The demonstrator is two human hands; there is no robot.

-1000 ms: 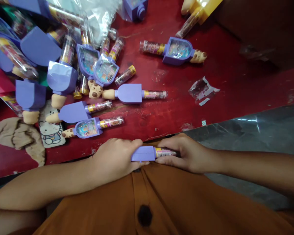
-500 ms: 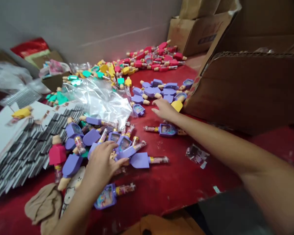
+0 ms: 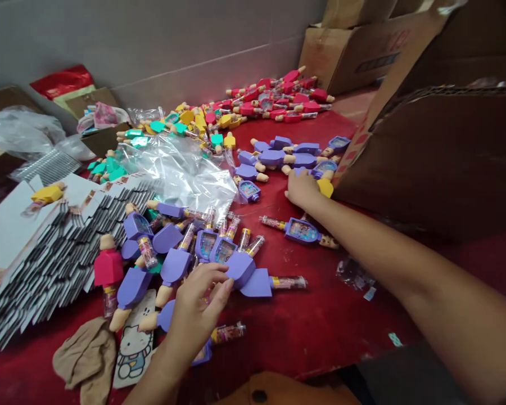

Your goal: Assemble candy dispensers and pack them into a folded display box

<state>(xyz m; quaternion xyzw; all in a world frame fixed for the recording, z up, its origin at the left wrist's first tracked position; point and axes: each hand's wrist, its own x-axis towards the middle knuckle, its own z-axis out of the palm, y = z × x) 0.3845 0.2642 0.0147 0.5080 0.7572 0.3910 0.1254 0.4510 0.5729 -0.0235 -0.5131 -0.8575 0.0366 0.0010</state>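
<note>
Purple ice-lolly-shaped toys with clear candy tubes lie in a near pile (image 3: pixel 202 247) on the red table (image 3: pixel 312 326). My left hand (image 3: pixel 200 304) rests on this pile, fingers stretched flat over a purple toy (image 3: pixel 253 281), gripping nothing. My right hand (image 3: pixel 302 189) reaches far out to a second cluster of purple toys (image 3: pixel 287 157), beside a yellow toy (image 3: pixel 325 187). Its fingers curl down among those toys and are hidden from me. One purple toy (image 3: pixel 301 229) lies alone under my right forearm.
A big cardboard box (image 3: pixel 430 152) stands at the right, close to my right hand. Red toys (image 3: pixel 278 104), yellow and teal toys (image 3: pixel 185 121), a clear plastic bag (image 3: pixel 181 171), stacked flat card sleeves (image 3: pixel 46 247), a beige cloth (image 3: pixel 84 354) and a cat sticker (image 3: pixel 134 349) lie about.
Both hands held one purple toy at my lap a second ago. My view has risen; the left hand went to the near pile and the right hand stretched further toward the far purple cluster.
</note>
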